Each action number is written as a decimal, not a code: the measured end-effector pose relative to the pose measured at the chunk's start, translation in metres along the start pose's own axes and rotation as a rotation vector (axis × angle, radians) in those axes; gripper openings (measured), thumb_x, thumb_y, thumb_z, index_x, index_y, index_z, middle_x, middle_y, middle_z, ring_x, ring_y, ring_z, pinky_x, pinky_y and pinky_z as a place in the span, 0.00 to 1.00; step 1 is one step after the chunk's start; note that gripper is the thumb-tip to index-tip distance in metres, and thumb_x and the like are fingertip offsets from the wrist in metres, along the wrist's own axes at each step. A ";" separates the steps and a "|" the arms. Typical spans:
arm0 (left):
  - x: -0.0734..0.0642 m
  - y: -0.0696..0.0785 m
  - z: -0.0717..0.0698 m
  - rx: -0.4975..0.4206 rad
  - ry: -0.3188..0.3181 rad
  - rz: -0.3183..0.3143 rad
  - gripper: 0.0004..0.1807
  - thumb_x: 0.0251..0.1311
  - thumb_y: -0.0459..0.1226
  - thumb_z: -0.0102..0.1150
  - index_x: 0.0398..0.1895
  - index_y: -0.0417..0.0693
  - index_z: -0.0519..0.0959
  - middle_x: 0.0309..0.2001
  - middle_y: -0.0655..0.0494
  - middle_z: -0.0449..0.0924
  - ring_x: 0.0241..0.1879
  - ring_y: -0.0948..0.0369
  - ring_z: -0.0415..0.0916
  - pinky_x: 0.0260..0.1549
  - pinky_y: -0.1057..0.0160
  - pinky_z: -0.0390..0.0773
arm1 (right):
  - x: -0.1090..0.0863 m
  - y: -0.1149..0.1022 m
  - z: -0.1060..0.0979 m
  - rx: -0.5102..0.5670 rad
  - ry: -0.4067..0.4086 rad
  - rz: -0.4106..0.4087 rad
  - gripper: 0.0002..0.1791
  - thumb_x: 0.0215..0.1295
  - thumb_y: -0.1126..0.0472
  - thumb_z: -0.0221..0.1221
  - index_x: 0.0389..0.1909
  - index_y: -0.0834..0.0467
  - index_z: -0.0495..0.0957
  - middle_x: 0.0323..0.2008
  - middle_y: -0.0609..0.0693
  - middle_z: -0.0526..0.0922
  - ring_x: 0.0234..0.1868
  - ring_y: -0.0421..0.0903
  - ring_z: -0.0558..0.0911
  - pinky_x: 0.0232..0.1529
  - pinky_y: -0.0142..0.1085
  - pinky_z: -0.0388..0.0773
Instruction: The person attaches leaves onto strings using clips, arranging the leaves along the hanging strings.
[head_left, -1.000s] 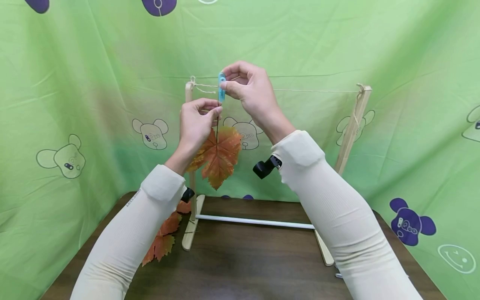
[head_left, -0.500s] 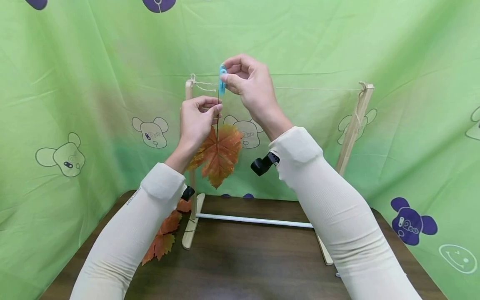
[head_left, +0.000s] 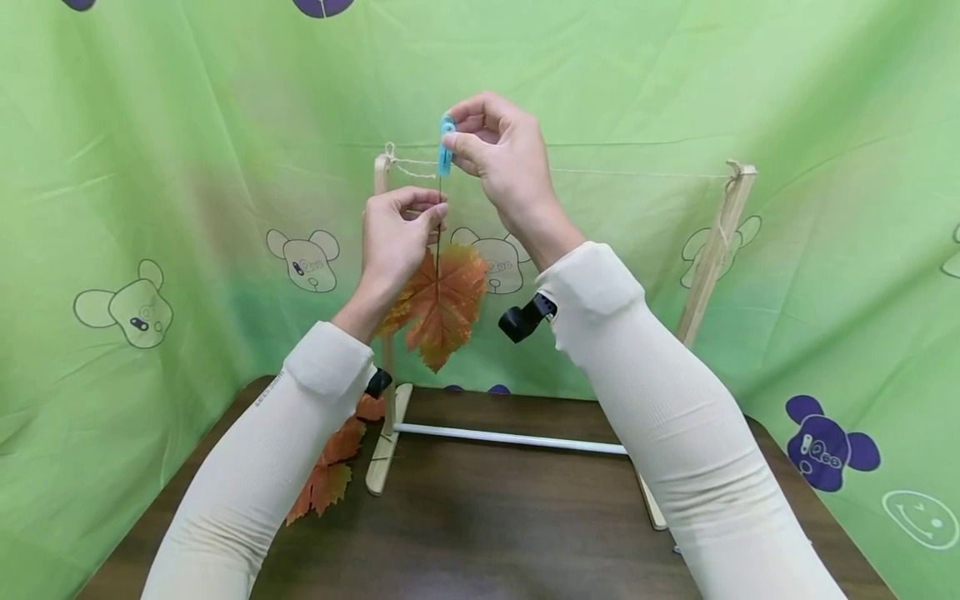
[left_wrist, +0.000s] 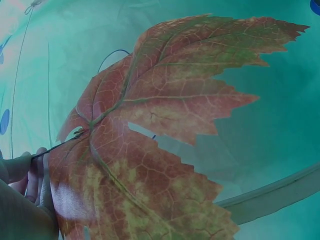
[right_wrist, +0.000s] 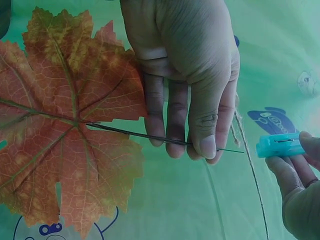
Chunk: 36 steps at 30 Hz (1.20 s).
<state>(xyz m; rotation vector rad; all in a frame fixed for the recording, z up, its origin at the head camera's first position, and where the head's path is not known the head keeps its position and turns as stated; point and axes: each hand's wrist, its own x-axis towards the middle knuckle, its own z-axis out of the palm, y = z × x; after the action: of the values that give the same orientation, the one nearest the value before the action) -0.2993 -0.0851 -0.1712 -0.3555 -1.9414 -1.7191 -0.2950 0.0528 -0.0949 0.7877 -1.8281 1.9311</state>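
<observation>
Left hand, fingers pinched on stem, leaf hanging below; stem axis near-vertical, tip pointing up at, but apart from, blue clip pinched above by right hand fingers, string crossing between in right-wrist view.

The orange, lobed leaf, mottled yellow-green, hangs tip-down from its thin dark stem; the light-blue clip stands upright above the stem, apart from its end.
</observation>
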 end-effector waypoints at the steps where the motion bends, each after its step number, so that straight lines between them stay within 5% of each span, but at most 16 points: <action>1: 0.000 0.000 0.000 -0.002 0.001 0.000 0.10 0.68 0.30 0.67 0.48 0.34 0.87 0.45 0.36 0.88 0.34 0.59 0.86 0.37 0.65 0.88 | 0.001 0.000 0.000 0.001 0.002 -0.001 0.08 0.66 0.75 0.66 0.38 0.60 0.83 0.34 0.50 0.82 0.38 0.44 0.83 0.54 0.38 0.86; 8: 0.000 0.002 0.001 -0.021 0.007 -0.003 0.10 0.68 0.29 0.67 0.49 0.34 0.87 0.44 0.39 0.89 0.36 0.54 0.87 0.37 0.65 0.88 | 0.006 -0.001 0.001 0.010 0.020 0.019 0.08 0.66 0.76 0.66 0.37 0.59 0.83 0.34 0.50 0.82 0.38 0.44 0.83 0.53 0.37 0.86; 15: -0.001 0.002 0.000 -0.013 0.016 -0.008 0.09 0.67 0.29 0.67 0.48 0.34 0.88 0.42 0.42 0.89 0.33 0.60 0.86 0.36 0.66 0.88 | 0.010 -0.001 0.004 0.032 0.033 0.039 0.09 0.65 0.77 0.65 0.35 0.59 0.82 0.34 0.50 0.81 0.38 0.44 0.82 0.54 0.37 0.86; 36: -0.002 0.007 0.002 0.020 0.029 0.003 0.09 0.69 0.30 0.65 0.48 0.34 0.88 0.46 0.36 0.88 0.34 0.60 0.85 0.37 0.66 0.87 | 0.014 -0.001 0.009 0.007 0.049 0.104 0.09 0.66 0.76 0.65 0.35 0.59 0.82 0.35 0.50 0.80 0.40 0.44 0.81 0.54 0.35 0.86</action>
<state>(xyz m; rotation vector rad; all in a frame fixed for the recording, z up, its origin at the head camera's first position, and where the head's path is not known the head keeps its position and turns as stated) -0.2949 -0.0824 -0.1666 -0.3246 -1.9342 -1.6927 -0.3038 0.0425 -0.0855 0.6535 -1.8676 2.0034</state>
